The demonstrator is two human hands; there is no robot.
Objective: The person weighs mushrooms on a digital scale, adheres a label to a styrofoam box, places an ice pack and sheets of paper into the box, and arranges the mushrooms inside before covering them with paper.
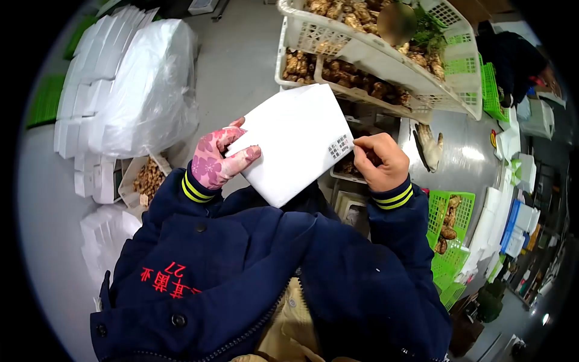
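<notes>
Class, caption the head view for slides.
Pink-gloved left hand grips white rectangular box; bare right hand at its printed label.

And there it is, black print near the corner of the white package [289, 142]! Three lines: the top one opens 品名, the next 规格, the last 重量, with what looks like 500g; the finer characters are too small for me to swear to. Over to the navy jacket [265, 241]: red characters, 茸菌业, the beginning hidden in a fold, and beside them, bold, a 27!
</notes>
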